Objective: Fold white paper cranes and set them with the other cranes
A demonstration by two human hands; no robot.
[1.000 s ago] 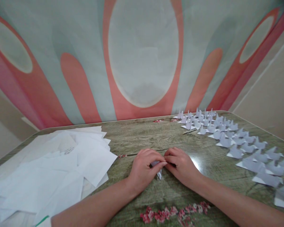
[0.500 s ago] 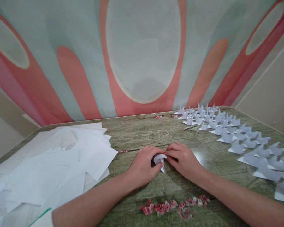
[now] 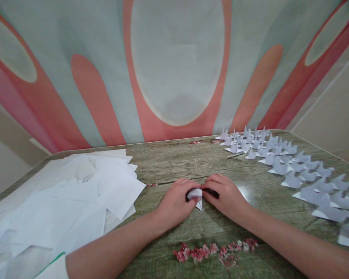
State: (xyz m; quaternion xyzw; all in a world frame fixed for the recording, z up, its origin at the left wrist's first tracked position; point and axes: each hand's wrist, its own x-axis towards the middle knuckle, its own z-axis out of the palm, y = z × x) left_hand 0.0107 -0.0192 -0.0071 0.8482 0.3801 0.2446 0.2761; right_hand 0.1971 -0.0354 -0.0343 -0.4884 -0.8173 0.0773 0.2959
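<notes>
A small folded white paper piece (image 3: 195, 193) is held between both hands above the middle of the table. My left hand (image 3: 178, 199) grips its left side, thumb in front and fingers behind. The fingertips of my right hand (image 3: 222, 193) pinch its right edge, close to the left fingertips. A pointed paper tip hangs below the left thumb. Part of the folded paper is hidden by the fingers.
Loose white paper sheets (image 3: 69, 201) lie in an overlapping pile on the left. Several folded paper birds (image 3: 291, 180) stand in rows along the right. The wood-patterned table (image 3: 163, 162) has printed flowers (image 3: 203, 252) near the front and meets a patterned wall (image 3: 177, 133) behind.
My right fingertips have moved slightly left, nearer the left hand. The paper tip that stuck out to the right is now covered by or folded under the right fingers.
</notes>
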